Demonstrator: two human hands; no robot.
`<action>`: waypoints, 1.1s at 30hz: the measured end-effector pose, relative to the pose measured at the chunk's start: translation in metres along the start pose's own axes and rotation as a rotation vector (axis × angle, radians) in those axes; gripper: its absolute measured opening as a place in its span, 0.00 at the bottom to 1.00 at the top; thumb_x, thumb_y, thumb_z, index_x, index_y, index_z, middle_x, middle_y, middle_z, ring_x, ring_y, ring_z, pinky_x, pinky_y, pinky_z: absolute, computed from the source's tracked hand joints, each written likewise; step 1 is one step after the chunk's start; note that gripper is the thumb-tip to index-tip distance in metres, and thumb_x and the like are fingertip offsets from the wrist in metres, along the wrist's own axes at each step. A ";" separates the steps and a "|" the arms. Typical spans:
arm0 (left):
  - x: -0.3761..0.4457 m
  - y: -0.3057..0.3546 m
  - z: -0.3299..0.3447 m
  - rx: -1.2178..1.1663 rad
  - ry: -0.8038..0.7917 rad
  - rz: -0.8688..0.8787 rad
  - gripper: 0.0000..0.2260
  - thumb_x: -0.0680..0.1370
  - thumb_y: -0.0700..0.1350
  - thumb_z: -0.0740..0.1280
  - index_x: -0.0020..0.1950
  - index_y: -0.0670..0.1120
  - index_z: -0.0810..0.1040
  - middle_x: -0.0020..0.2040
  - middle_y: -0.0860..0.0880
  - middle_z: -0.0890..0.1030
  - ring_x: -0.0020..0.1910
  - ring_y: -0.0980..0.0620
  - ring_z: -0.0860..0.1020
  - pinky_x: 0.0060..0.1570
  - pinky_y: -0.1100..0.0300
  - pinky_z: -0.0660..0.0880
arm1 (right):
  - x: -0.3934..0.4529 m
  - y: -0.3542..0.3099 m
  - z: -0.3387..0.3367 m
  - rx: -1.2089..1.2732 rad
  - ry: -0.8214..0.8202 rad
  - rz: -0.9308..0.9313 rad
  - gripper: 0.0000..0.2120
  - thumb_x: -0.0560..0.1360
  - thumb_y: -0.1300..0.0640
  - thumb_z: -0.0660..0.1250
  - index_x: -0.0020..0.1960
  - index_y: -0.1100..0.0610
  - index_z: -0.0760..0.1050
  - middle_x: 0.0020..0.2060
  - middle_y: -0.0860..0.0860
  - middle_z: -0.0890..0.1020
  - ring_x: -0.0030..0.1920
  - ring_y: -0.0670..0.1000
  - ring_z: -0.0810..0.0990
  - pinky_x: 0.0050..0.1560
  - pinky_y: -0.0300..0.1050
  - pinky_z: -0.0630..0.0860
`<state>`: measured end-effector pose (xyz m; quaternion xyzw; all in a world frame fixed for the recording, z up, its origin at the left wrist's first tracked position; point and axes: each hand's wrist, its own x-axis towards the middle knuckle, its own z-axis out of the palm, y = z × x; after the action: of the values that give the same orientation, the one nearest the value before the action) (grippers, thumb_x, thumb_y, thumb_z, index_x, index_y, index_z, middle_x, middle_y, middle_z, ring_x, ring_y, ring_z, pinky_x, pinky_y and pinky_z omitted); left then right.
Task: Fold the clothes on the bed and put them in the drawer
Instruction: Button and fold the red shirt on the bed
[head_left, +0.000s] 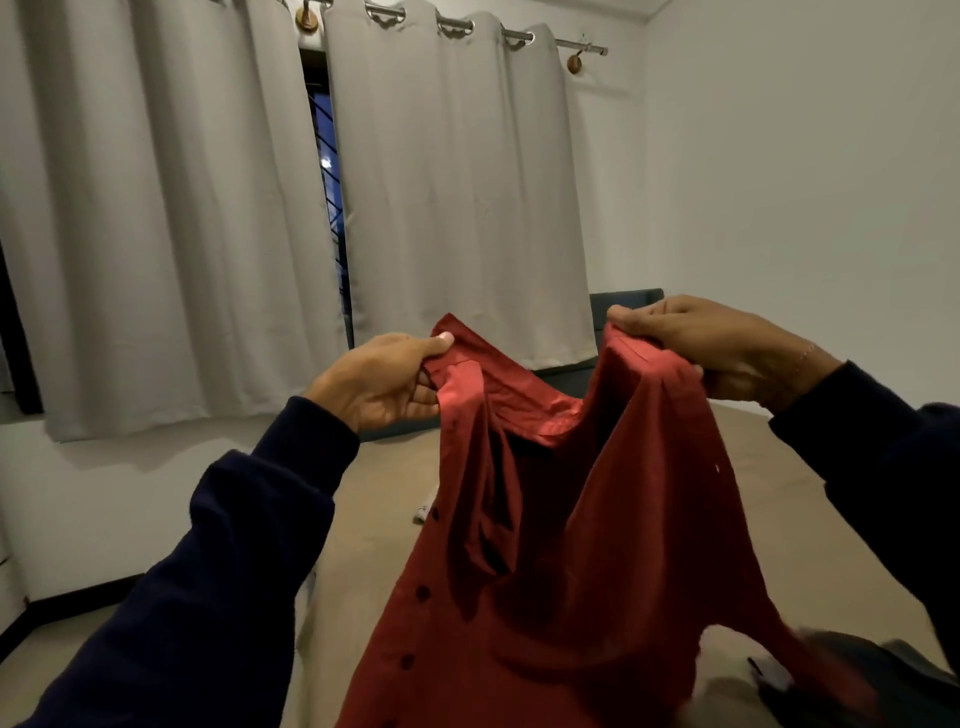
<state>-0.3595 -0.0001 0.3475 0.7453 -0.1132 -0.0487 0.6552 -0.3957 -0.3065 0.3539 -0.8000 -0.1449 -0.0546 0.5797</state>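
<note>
Holding a red shirt (571, 545) up over the bed (374, 519), both hands raised at about the same height. Left hand (382, 376) pinches the shirt's left shoulder, thumb on top, fingers curled beneath the cloth. Right hand (727, 348) grips the right shoulder, fingers bunched around a fold of fabric. Collar sags between the two hands, lighter inner side showing. Shirt hangs down toward the near edge of view; dark buttons run down its left front edge. Both arms in dark navy sleeves (249, 545).

Bed covered by a tan sheet, stretching from near to far. Small pale item (425, 512) lies on the sheet just left of the hanging shirt; cannot tell what it is. Dark clothing (852, 670) lies at near right on the bed, partly blurred. Dark headboard (623, 301) at the far end. Grey curtains (208, 208) hang on a metal rod (519, 35) across the far wall, with a narrow gap showing a dark window. White wall (805, 182) at right.
</note>
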 end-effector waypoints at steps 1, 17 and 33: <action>-0.001 -0.001 0.003 -0.013 -0.014 0.026 0.16 0.84 0.48 0.62 0.41 0.41 0.77 0.30 0.45 0.81 0.25 0.52 0.80 0.25 0.60 0.79 | -0.002 0.000 0.001 0.070 -0.017 -0.016 0.20 0.81 0.47 0.64 0.39 0.62 0.74 0.26 0.53 0.70 0.23 0.48 0.67 0.23 0.36 0.69; 0.243 -0.195 0.039 0.236 -0.083 0.106 0.38 0.71 0.67 0.66 0.75 0.45 0.70 0.72 0.48 0.74 0.71 0.50 0.73 0.73 0.46 0.66 | 0.192 0.164 0.051 -0.495 0.073 -0.087 0.30 0.85 0.55 0.56 0.82 0.54 0.46 0.80 0.54 0.57 0.79 0.54 0.57 0.76 0.43 0.55; 0.066 -0.434 0.086 0.923 -0.260 -0.179 0.29 0.65 0.58 0.76 0.57 0.42 0.73 0.50 0.45 0.79 0.49 0.43 0.77 0.44 0.54 0.69 | -0.022 0.447 0.200 -0.984 -0.187 0.103 0.38 0.67 0.23 0.58 0.69 0.44 0.73 0.54 0.48 0.78 0.53 0.53 0.77 0.50 0.52 0.75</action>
<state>-0.2692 -0.0481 -0.0882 0.9526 -0.1391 -0.1424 0.2302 -0.3005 -0.2490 -0.1239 -0.9861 -0.1136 -0.0160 0.1203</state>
